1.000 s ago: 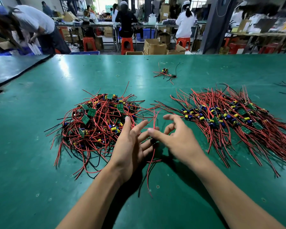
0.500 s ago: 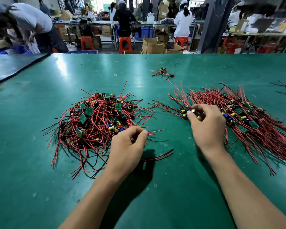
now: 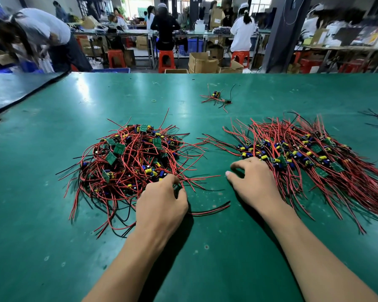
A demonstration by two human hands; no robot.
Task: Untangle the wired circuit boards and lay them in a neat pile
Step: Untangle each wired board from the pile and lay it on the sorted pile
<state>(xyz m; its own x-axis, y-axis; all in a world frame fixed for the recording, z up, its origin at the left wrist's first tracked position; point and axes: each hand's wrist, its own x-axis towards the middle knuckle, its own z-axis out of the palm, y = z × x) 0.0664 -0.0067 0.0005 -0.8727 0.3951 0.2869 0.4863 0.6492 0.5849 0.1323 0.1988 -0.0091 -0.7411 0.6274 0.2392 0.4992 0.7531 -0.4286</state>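
Head view: two groups of wired circuit boards lie on the bench (image 3: 52, 214). The tangled heap (image 3: 131, 162) sits left of centre. The neat pile (image 3: 303, 158), its leads combed toward the near-right corner, sits toward the right edge.

Change since half a second ago: the right hand (image 3: 256, 186) was over the boards of the neat pile, setting one down. It has now drawn back toward the near edge. Its fingers (image 3: 244, 164) are loosely curled and hold nothing, with the tips resting on the near-left fringe of that pile. This suggests one board has been delivered and the hand is free.

The left hand (image 3: 162, 205) remains at the near-right edge of the tangled heap, its fingers (image 3: 172, 180) curled narrow into the wires. A red-and-black wire pair (image 3: 212, 210) runs out from under the palm toward the right. Whether the fingers pinch it cannot be told.

Judgement: the next board is being selected, and most of the heap is still unsorted. A stray cluster (image 3: 216, 98) lies well apart, toward the far edge.
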